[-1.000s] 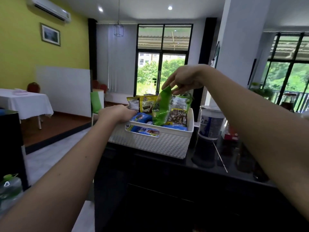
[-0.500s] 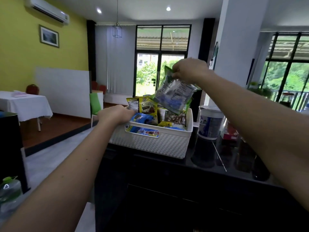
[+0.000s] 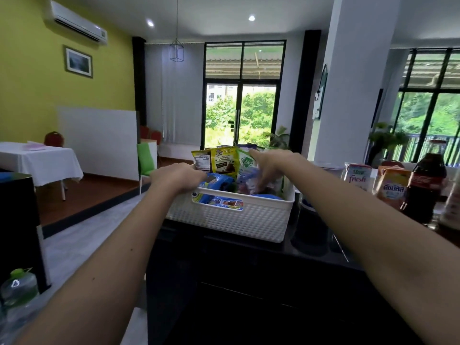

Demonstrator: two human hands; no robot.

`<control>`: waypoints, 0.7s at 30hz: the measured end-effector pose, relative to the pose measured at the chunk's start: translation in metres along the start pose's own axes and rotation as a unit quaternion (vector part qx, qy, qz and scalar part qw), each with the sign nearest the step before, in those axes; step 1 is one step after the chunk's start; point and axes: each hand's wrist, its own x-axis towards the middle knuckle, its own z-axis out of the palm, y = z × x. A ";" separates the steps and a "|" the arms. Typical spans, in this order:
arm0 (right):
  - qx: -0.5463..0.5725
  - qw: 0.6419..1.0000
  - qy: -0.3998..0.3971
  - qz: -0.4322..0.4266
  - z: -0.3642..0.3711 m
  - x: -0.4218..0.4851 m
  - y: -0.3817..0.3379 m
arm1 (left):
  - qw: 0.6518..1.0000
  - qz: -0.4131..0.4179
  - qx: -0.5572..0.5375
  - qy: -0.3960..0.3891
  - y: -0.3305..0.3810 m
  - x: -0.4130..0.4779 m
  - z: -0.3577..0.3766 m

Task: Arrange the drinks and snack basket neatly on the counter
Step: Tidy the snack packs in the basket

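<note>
A white woven snack basket full of snack packets stands on the dark counter. My left hand grips the basket's near left rim. My right hand reaches down into the basket among the packets, its fingers on a green and white snack packet that stands upright behind a blue pack. To the right stand a white milk carton, an orange carton and a dark cola bottle.
A plastic water bottle with a green cap sits at the lower left beside a black cabinet. A table with a white cloth stands at the far left. The counter's left end lies just under the basket.
My right hand has lowered the raised packet back into the basket and now rests among the packets. My left hand stays on the rim. The view has shifted and shows the drinks at the right.
</note>
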 end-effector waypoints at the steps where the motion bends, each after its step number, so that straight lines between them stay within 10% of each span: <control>1: -0.006 1.000 0.021 0.007 0.004 0.003 0.003 | 1.000 0.000 -0.005 -0.013 0.000 0.000 0.000; 10: -0.012 0.997 0.040 0.062 0.004 0.023 0.015 | 0.999 -0.023 -0.006 -0.029 0.003 0.001 -0.006; 16: -0.150 0.950 0.220 -0.165 -0.009 0.021 -0.015 | 0.999 -0.037 0.016 -0.008 0.003 0.002 -0.002; 21: -0.374 0.880 0.179 -0.231 0.001 0.043 -0.028 | 1.000 -0.030 0.000 -0.005 0.002 0.002 0.000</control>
